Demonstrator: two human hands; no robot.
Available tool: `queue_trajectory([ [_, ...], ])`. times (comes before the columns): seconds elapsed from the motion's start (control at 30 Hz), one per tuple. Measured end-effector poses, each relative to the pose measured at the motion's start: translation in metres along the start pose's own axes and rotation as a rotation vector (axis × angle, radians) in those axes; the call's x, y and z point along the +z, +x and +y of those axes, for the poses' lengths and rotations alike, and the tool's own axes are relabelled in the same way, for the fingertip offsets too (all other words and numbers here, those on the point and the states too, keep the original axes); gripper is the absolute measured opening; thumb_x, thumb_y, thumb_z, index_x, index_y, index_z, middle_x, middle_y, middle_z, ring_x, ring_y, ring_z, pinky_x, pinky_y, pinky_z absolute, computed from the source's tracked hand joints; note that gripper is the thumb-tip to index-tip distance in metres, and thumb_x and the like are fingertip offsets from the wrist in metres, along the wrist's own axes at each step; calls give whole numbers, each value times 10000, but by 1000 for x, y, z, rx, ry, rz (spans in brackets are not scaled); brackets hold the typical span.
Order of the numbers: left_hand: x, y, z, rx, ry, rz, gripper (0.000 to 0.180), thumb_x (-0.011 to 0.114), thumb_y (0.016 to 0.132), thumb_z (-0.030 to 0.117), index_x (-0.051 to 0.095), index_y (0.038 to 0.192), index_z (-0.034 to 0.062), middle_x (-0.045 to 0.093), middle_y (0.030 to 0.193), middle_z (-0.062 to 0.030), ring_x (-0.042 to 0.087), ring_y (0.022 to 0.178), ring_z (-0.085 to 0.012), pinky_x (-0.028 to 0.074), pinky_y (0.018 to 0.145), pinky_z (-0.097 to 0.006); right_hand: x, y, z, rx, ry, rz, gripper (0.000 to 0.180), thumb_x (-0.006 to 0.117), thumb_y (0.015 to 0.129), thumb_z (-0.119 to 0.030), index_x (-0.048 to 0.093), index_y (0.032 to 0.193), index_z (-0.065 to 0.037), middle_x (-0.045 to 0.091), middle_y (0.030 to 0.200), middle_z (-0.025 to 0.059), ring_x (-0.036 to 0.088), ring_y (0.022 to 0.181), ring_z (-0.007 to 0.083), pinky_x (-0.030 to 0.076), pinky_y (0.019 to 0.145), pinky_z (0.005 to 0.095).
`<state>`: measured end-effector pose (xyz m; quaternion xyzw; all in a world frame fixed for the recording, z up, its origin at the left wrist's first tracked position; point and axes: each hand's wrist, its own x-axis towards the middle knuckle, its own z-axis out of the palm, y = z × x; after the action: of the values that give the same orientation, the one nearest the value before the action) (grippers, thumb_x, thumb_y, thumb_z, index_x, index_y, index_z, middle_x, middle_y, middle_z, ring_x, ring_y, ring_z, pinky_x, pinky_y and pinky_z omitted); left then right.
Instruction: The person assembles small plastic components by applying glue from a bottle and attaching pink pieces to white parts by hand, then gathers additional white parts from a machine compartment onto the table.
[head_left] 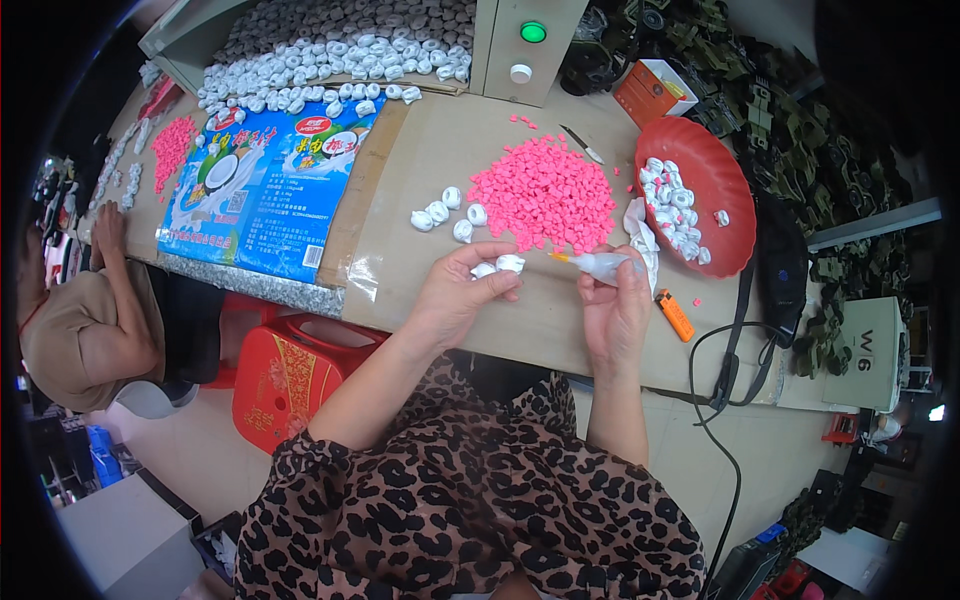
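Note:
My left hand (450,298) is closed, pinching a small rounded white piece (508,264) between thumb and fingers; another bit of white shows beside it. My right hand (616,318) grips a small translucent glue bottle (603,266), its orange-yellow nozzle pointing left toward the white piece, a short gap apart. Just beyond both hands lies a heap of small pink pieces (545,190). Several loose white pieces (436,211) sit left of that heap. A red bowl (740,225) on the right holds white pieces, some with pink on them. A crumpled white tissue (643,240) lies by the bottle.
An orange lighter (675,316) and a knife (582,144) lie on the table (410,270). Farther off, a grey bin unit (505,60) is fronted by many white pieces. Left are a blue printed sheet (255,200), a red stool (290,385) and a seated person (95,330). A black cable (715,430) hangs right.

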<state>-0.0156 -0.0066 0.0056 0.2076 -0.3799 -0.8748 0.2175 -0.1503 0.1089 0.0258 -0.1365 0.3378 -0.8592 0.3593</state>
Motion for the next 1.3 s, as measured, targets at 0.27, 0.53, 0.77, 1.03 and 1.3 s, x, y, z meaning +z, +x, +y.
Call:
queue_trajectory([
  [0.27, 1, -3, -2, 34, 96, 22, 279, 569, 747, -6, 497, 1016, -22, 566, 859, -90, 568, 752, -144, 481, 678, -252, -10, -13, 21, -273, -426, -113, 243, 555, 785, -131, 398, 934, -21, 473, 879, 106, 491, 675, 133, 423, 591, 233],
  [0.53, 2, -4, 0, 32, 83, 17, 270, 548, 767, 8, 495, 1030, -26, 571, 872, -99, 567, 765, -143, 474, 693, -240, -9, -17, 23, -336, -630, -188, 253, 541, 794, -134, 372, 938, -13, 437, 893, 102, 483, 687, 121, 420, 605, 220],
  [0.77, 3, -4, 0, 30, 140, 25, 264, 538, 769, -4, 495, 1028, -27, 572, 865, -100, 571, 769, -145, 476, 702, -238, -8, -18, 22, -332, -640, -186, 257, 543, 792, -143, 373, 933, -12, 433, 883, 102, 472, 690, 118, 413, 602, 217],
  [1.03, 2, -3, -1, 29, 160, 39, 258, 540, 766, -7, 497, 1020, -29, 575, 868, -107, 573, 758, -142, 476, 700, -236, -8, -18, 21, -333, -666, -178, 257, 544, 791, -147, 373, 928, -13, 436, 876, 102, 471, 691, 118, 413, 598, 217],
  [1.3, 3, -4, -1, 30, 142, 38, 258, 544, 764, -6, 499, 1017, -29, 578, 860, -106, 575, 758, -140, 474, 698, -231, -7, -17, 22, -339, -656, -190, 255, 544, 791, -141, 373, 930, -13, 444, 877, 107, 477, 678, 117, 411, 589, 214],
])
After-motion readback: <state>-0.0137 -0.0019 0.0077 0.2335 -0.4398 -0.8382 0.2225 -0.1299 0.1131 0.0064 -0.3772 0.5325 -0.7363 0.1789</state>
